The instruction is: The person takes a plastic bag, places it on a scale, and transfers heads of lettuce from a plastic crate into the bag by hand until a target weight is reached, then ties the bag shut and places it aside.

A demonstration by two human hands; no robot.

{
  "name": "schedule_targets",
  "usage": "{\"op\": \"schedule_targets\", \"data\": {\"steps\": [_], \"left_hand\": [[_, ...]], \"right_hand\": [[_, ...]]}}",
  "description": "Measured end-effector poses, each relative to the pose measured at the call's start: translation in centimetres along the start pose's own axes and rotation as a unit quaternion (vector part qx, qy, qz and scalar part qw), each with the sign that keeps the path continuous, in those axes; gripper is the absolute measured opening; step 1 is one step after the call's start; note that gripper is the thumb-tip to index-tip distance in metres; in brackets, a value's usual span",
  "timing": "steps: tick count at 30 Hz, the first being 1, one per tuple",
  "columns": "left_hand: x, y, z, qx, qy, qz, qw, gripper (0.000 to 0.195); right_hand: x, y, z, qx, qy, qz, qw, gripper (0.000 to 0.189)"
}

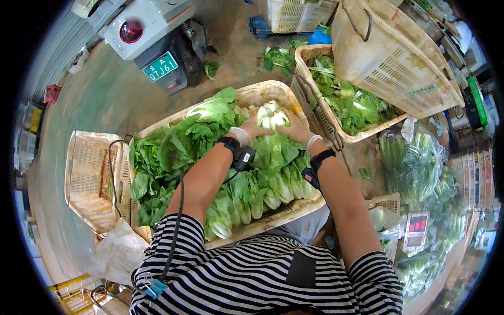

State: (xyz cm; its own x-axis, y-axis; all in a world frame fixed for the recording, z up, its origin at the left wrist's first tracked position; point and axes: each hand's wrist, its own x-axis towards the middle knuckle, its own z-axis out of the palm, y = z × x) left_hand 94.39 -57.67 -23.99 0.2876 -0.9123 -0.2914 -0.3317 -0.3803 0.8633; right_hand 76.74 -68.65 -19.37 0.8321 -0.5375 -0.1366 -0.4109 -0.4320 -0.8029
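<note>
Both my hands wear thin translucent gloves. Between them is a bunch of leafy greens (271, 116), its pale stem ends facing away from me. My left hand (252, 129) grips its left side, and my right hand (296, 129) clasps the right side. The bunch rests over a large cream plastic crate (271, 87) filled with similar leafy greens. A row of heads (271, 193) lies along the crate's near side, white stems toward me. More dark green leaves (157, 165) fill the left part. My fingertips are partly hidden by the bunch.
At right, a second crate (354, 136) holds loose leaves, with a tall crate (393, 67) tilted over it. An empty-looking crate (92, 177) stands at left. Bagged greens (421, 165) and a lit digital display (416, 230) are at right. A scooter (157, 39) is parked ahead.
</note>
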Motion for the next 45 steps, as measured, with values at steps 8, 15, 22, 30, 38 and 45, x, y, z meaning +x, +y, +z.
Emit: {"op": "schedule_targets", "data": {"steps": [8,15,22,30,38,45], "left_hand": [[-6.9,6.4,-0.9,0.016,0.013,0.135,0.991,0.101],[-15.3,17.0,-1.3,-0.145,-0.073,0.238,0.958,0.105],[-20.5,25.7,10.0,-0.351,-0.248,0.242,0.870,0.131],[-27.2,27.9,38.2,-0.398,-0.533,0.027,0.747,0.090],[-25.5,17.6,55.6,-0.324,-0.362,-0.180,0.855,0.047],[-17.7,15.3,61.3,0.030,-0.131,-0.123,0.983,0.053]], "right_hand": [[-6.1,-2.6,-0.3,0.082,0.096,-0.080,0.989,0.083],[-18.3,-9.5,-4.8,0.075,0.303,-0.211,0.926,0.109],[-33.7,-15.1,-10.5,-0.074,0.378,-0.077,0.919,0.088],[-58.6,-9.0,-12.2,-0.028,0.490,0.252,0.834,0.073],[-64.1,18.2,-13.5,0.144,0.206,0.374,0.893,0.065],[-51.3,30.2,-15.2,-0.086,0.175,0.394,0.898,0.073]]}}
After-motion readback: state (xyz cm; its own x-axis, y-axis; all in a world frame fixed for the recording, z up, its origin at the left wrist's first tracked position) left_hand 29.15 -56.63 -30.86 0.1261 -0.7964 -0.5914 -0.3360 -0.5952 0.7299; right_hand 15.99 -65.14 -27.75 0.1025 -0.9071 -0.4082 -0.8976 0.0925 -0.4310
